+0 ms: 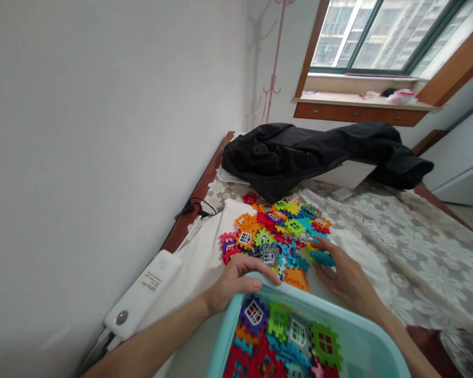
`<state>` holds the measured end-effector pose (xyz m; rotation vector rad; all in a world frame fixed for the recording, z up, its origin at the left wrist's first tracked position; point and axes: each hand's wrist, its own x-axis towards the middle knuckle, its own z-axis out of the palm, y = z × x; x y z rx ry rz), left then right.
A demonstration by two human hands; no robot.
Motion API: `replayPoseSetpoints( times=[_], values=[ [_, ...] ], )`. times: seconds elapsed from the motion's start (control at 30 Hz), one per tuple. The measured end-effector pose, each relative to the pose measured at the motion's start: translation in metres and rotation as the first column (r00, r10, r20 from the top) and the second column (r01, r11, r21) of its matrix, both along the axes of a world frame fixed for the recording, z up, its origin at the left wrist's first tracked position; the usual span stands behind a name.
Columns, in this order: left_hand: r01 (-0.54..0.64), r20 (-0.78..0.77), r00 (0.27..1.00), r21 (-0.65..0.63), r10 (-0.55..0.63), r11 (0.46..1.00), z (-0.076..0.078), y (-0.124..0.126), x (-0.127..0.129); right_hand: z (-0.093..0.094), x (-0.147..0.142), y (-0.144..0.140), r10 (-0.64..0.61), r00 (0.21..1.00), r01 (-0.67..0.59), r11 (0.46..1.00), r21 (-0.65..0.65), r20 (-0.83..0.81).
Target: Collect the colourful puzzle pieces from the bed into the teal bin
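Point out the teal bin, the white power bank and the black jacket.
teal bin (228, 336): head view, on its left rim.
white power bank (144, 293): head view, on the middle of its casing.
black jacket (287, 157): head view, on its bunched middle folds.

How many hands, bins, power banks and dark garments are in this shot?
Bare hands: 2, left hand and right hand
Light blue plastic bin: 1
White rectangular power bank: 1
Black crumpled garment: 1
Total: 5

daylight from window (382, 34) | soft shadows | edges warped, corners blurred
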<state>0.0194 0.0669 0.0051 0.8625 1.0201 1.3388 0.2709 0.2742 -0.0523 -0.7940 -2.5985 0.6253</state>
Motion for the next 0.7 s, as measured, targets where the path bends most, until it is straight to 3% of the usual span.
replayPoseSetpoints(
  times=[0.1,0.27,0.43,0.57,0.7],
  values=[
    [0.001,0.007,1.000,0.014,-0.002,1.000,0.000,0.000,0.000,-0.001,0.001,0.001,-0.043,0.999,0.044,0.999,0.010,-0.024],
    [-0.014,0.002,1.000,0.025,0.014,1.000,-0.002,-0.001,-0.001,0.001,-0.002,0.003,0.024,0.999,-0.022,0.997,0.070,-0.031],
    [-0.009,-0.021,1.000,0.054,0.010,0.999,-0.001,0.000,-0.004,0.005,-0.007,0.006,-0.092,0.988,0.096,0.995,0.029,-0.123],
    [-0.029,-0.021,0.999,0.069,0.031,0.997,-0.001,0.001,-0.003,0.016,-0.006,0.005,-0.192,0.943,0.147,0.973,-0.178,-0.271],
    [-0.009,-0.011,1.000,0.067,0.009,0.998,-0.003,0.001,-0.003,0.019,-0.008,-0.002,-0.089,0.961,-0.034,0.900,-0.434,-0.260]
  ],
)
